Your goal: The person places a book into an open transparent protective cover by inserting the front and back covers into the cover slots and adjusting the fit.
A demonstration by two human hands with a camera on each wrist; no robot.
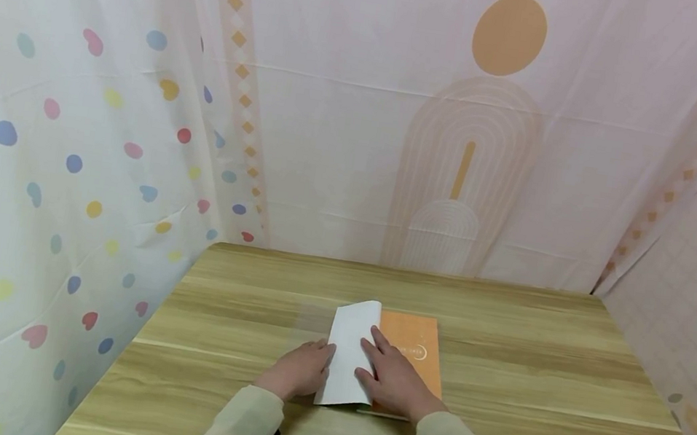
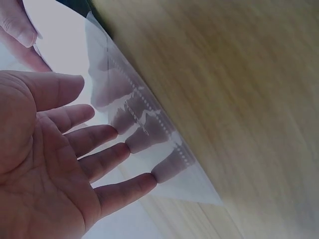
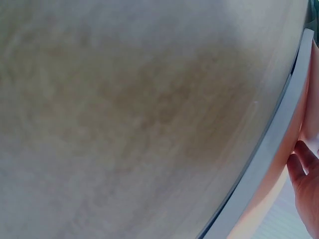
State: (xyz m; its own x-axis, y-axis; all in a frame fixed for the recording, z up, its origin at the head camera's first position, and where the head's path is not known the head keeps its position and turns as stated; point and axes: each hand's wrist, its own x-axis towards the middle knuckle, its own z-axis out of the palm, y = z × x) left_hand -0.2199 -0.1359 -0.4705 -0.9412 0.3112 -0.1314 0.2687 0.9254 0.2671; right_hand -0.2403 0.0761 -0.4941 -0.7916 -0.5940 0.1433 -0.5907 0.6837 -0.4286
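While the wood-grain table [image 1: 535,360] spreads beneath everything, the orange book [image 1: 409,328] lies near its middle, with a white sheet [image 1: 344,360] bowed over its 9 o'clock side and a clear film [image 2: 192,186] along that outer edge. To handle this well, it would seem best to let the right hand [image 1: 396,379] weigh lightly near the fold, so that the book cannot slide, while the left hand [image 1: 302,369] guides sheet and film evenly, from 12 o'clock down to 6, keeping the film's dotted seam [image 2: 158,121] straight; a hard push from one corner might crease it. The right hand's fingers are parted, reaching towards 10 o'clock across the sheet, the book's orange face showing at their 1 o'clock. The left hand's fingers are spread and nearly straight, clamped on nothing visible, their tips meeting the film; the sheet is at their 3 o'clock, the book beyond.
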